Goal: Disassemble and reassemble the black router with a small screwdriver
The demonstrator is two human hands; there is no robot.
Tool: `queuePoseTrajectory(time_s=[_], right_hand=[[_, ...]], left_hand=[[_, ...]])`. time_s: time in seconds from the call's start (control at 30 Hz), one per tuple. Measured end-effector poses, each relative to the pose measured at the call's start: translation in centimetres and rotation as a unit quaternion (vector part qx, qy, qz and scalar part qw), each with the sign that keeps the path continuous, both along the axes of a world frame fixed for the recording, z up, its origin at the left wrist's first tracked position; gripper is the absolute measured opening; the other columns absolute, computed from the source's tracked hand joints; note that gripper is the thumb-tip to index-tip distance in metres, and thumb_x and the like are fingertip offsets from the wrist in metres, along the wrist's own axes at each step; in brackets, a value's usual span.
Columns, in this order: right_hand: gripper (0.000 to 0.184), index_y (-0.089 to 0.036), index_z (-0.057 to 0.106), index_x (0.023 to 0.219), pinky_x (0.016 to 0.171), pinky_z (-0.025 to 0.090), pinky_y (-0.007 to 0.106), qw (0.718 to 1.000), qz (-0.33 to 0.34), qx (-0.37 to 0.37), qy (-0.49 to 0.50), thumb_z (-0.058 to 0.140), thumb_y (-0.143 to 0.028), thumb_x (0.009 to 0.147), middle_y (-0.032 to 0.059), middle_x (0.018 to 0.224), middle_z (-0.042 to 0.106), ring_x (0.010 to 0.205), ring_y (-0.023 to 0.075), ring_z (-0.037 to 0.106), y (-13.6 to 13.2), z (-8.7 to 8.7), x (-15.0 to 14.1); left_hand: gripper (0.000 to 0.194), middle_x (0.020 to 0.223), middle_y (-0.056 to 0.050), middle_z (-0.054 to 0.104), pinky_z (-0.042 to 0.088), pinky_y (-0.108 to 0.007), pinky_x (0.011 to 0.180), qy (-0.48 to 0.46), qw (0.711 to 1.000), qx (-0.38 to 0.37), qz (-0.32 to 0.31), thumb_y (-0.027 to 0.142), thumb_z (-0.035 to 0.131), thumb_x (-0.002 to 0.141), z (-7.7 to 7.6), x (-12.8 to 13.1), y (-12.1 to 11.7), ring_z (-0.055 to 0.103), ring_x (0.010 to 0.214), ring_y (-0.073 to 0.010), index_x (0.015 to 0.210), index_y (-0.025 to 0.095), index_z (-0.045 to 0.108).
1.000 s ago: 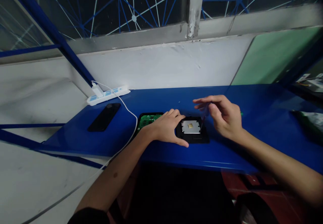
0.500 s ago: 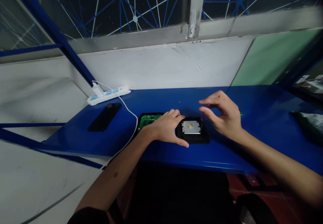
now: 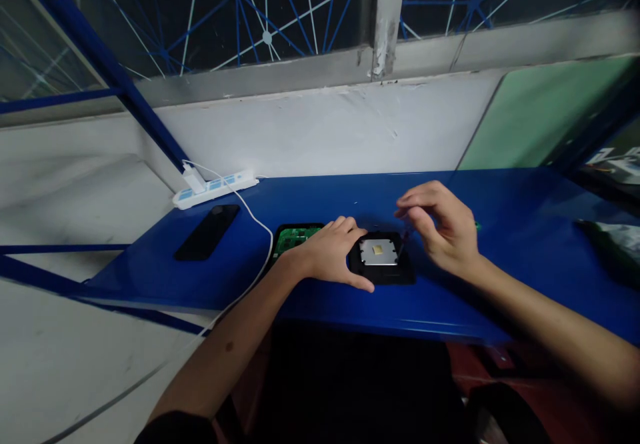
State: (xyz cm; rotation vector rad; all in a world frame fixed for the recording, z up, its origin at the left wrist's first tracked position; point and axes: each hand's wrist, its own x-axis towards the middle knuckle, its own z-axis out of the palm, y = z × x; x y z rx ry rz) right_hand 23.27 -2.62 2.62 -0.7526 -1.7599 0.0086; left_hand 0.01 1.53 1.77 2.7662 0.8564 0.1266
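A black plastic casing [image 3: 383,275] lies on the blue table with a silver metal plate [image 3: 369,257] in it. A small yellowish square pad [image 3: 378,250] sits on the plate. My left hand [image 3: 333,251] spans the casing's left side, thumb at the near edge and fingers at the far edge, holding it down. Above its right side, my right hand [image 3: 440,231] pinches the top of a thin screwdriver [image 3: 403,243]. That tool stands nearly upright, its shaft reaching the plate's right edge; its handle is mostly hidden by my fingers. Beside my left wrist is a green circuit board [image 3: 295,236] in a black shell.
A black phone [image 3: 207,233] lies to the left. Behind it is a white power strip [image 3: 216,189] with a plugged-in charger; its white cable [image 3: 260,221] runs across the table near my left forearm. A shiny packet [image 3: 613,247] lies at the far right.
My right thumb and fingers have shifted round the top of the screwdriver, the thumb moving up and to the right. My left hand and the casing stay in place.
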Motion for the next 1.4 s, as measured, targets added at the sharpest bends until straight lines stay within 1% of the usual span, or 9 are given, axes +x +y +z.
queuePoseTrajectory(time_s=[0.07,0.13,0.27,0.43,0.73,1.0,1.13,1.23,1.4], right_hand=[[0.010,-0.026,0.069,0.098,0.071,0.054,0.036,0.999,-0.028,0.035,-0.019,0.067,-0.021,0.090,0.0036,0.087,0.071,0.081,0.0183,0.066,0.2,0.1,-0.1],[0.014,-0.026,0.070,0.101,0.068,0.055,0.034,0.999,-0.034,0.023,-0.008,0.069,-0.020,0.089,0.0028,0.087,0.072,0.077,0.0171,0.067,0.1,0.0,-0.2],[0.022,-0.026,0.065,0.117,0.063,0.058,0.031,0.996,-0.011,-0.077,0.046,0.054,-0.023,0.098,0.0038,0.099,0.075,0.075,0.0153,0.073,-0.4,-0.3,-0.2],[0.025,-0.025,0.066,0.110,0.071,0.059,0.036,0.994,0.035,-0.087,0.048,0.042,-0.027,0.103,0.0060,0.103,0.074,0.082,0.0172,0.073,-0.4,-0.6,0.2],[0.012,-0.025,0.067,0.103,0.064,0.052,0.032,0.999,-0.013,0.035,-0.033,0.068,-0.027,0.090,0.0050,0.090,0.065,0.080,0.0181,0.062,0.3,0.0,0.1],[0.010,-0.024,0.068,0.096,0.062,0.051,0.032,0.997,-0.033,0.057,-0.040,0.072,-0.029,0.088,0.0036,0.084,0.064,0.073,0.0167,0.061,0.3,0.3,0.2],[0.023,-0.025,0.068,0.108,0.064,0.055,0.031,0.999,-0.037,-0.003,0.011,0.073,-0.022,0.086,0.0024,0.089,0.069,0.074,0.0152,0.066,-0.1,0.0,-0.1],[0.028,-0.026,0.062,0.122,0.068,0.059,0.032,0.996,-0.023,-0.069,0.059,0.062,-0.022,0.094,0.0033,0.099,0.073,0.078,0.0157,0.072,-0.6,-0.3,-0.3],[0.026,-0.025,0.066,0.112,0.073,0.060,0.037,0.993,0.044,-0.090,0.055,0.042,-0.025,0.103,0.0070,0.112,0.072,0.088,0.0180,0.073,-0.6,-0.3,-0.1]], left_hand=[[0.107,0.118,-0.011,0.052,0.039,-0.046,0.105,0.001,1.000,0.000,-0.001,0.089,0.062,0.061,0.0,0.0,0.0,0.047,0.112,-0.0316,0.140,0.018,0.048],[0.108,0.118,-0.011,0.052,0.039,-0.046,0.105,-0.001,1.000,-0.002,-0.002,0.089,0.062,0.061,0.0,0.0,0.0,0.047,0.112,-0.0317,0.141,0.018,0.048],[0.107,0.118,-0.010,0.052,0.039,-0.047,0.104,-0.001,1.000,-0.007,0.001,0.089,0.061,0.061,0.0,0.0,0.1,0.046,0.113,-0.0320,0.143,0.021,0.046],[0.108,0.118,-0.011,0.051,0.040,-0.045,0.104,0.003,1.000,-0.005,-0.001,0.088,0.062,0.062,0.0,0.0,0.0,0.046,0.112,-0.0311,0.141,0.015,0.048],[0.107,0.117,-0.011,0.052,0.040,-0.044,0.104,0.001,1.000,0.008,-0.002,0.087,0.064,0.063,0.0,0.1,-0.1,0.047,0.112,-0.0313,0.140,0.015,0.048],[0.108,0.118,-0.011,0.052,0.040,-0.045,0.105,0.004,1.000,0.009,-0.003,0.088,0.063,0.062,-0.1,0.0,0.0,0.047,0.113,-0.0313,0.140,0.015,0.048],[0.110,0.119,-0.011,0.051,0.039,-0.047,0.106,0.005,1.000,-0.002,0.001,0.089,0.061,0.061,0.0,0.0,0.0,0.046,0.114,-0.0314,0.142,0.017,0.046],[0.110,0.121,-0.011,0.051,0.039,-0.046,0.106,0.011,1.000,-0.011,0.005,0.089,0.061,0.061,0.1,0.0,0.0,0.046,0.114,-0.0313,0.143,0.016,0.046],[0.110,0.120,-0.011,0.051,0.039,-0.047,0.105,0.006,1.000,-0.010,0.002,0.090,0.059,0.062,0.0,0.0,0.0,0.045,0.114,-0.0319,0.144,0.018,0.046]])
